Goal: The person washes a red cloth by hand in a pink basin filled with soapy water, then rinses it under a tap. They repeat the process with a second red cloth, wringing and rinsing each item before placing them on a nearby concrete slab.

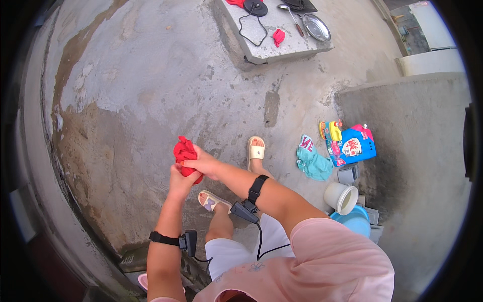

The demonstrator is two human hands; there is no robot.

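A bunched red cloth (pixel 183 150) is held in front of me over the wet concrete ground. My left hand (pixel 179 182) grips its lower end from below. My right hand (pixel 203 163) is closed over it from the right, just above the left hand. Both hands press together on the cloth as if twisting it. Each forearm carries a black strap with a small black device and a cable. My feet in light sandals stand below the hands.
A concrete slab (pixel 282 45) at the top holds a small red item (pixel 278 36), a black cable, a ladle and a metal plate (pixel 317 27). To the right lie a teal cloth (pixel 314 164), blue detergent packs (pixel 352 146), a white bucket (pixel 342 197) and a blue basin (pixel 353 220) beside a concrete wall (pixel 417 131).
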